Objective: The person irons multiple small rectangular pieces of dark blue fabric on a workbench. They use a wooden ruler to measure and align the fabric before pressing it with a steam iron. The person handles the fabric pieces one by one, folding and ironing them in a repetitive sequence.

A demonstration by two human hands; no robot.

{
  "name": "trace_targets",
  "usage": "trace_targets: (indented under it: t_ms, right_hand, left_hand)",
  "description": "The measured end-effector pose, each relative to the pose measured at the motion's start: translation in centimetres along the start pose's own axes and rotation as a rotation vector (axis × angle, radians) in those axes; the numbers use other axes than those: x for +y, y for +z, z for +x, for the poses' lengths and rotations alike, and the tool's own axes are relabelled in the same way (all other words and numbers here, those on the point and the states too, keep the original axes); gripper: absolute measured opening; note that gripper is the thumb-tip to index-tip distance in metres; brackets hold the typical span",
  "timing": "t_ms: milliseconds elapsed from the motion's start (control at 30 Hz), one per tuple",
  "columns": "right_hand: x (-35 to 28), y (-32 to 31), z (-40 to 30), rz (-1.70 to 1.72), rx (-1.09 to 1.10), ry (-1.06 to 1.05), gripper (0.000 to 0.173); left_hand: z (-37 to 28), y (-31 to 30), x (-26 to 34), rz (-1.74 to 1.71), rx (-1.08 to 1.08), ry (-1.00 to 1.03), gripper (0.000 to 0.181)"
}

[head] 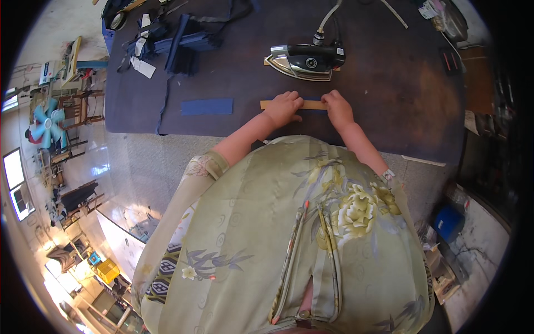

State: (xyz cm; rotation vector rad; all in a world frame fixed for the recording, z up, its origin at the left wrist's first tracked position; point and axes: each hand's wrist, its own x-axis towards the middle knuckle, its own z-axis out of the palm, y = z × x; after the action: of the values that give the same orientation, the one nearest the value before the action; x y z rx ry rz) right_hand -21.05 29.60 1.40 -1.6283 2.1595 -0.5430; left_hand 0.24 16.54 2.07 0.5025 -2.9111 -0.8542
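A narrow tan strip [313, 105], perhaps wood or card, lies on the dark padded table, with blue fabric [320, 99] showing along its edges. My left hand [284, 107] rests over the strip's left half, fingers curled across it and thumb toward me. At the other end, my right hand [338, 109] pinches the strip and fabric with bent fingers; the fingertips are partly hidden. A flat blue fabric piece [206, 107] lies to the left of my hands. Just beyond them, a steam iron [306, 61] sits with its tip pointing left.
A pale hose [329, 16] and a dark cord run back from the iron. Dark blue fabric pieces [183, 46] are heaped at the far left near a white tag [143, 67]. A plastic bag [448, 21] stands at the far right. The table's near edge [187, 134] borders my body.
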Motion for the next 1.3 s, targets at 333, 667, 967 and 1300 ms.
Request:
trace_targets:
  t_ms: [333,667,967,1300]
  right_hand:
    - [-1.6,-3.0,-1.0,0.126,-0.035,-0.037,0.018]
    - [0.5,-0.7,-0.2,0.015,-0.091,0.008,0.031]
    - [-0.7,-1.9,1.2,0.080,-0.142,0.099,0.050]
    - [-0.2,-1.5,0.5,0.102,-0.121,0.073,0.036]
  left_hand:
    - [0.6,2.1,0.1,0.139,0.147,-0.050,0.018]
    - [1.4,1.4,1.0,0.178,0.228,-0.096,0.027]
    - [2.1,1.7,-0.2,0.179,0.115,-0.041,0.033]
    - [1.8,1.9,-1.0,0.092,0.155,0.075,0.041]
